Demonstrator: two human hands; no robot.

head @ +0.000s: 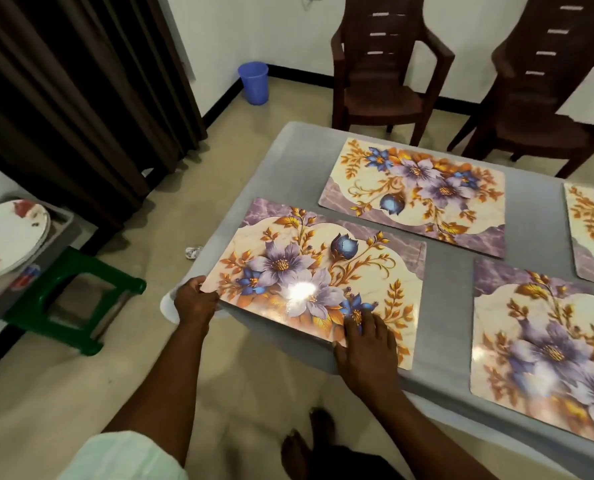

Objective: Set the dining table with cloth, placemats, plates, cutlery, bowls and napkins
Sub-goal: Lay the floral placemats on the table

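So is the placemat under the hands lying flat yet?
Not fully. The placemat has its near-left corner pinched by the left hand; the right hand presses its near edge.

Four placemats lie on the worktop [447, 271], the nearest-left placemat [318, 271] at its corner. Two chairs [385, 64] stand behind; plates [8, 237] and a stool [77, 306] sit left.

Pale green short sleeve [122, 455], bare feet [306, 441]

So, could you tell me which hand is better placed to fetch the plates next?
Probably the left hand: it grips the placemat corner on the side nearest the plates; the right hand is farther away.
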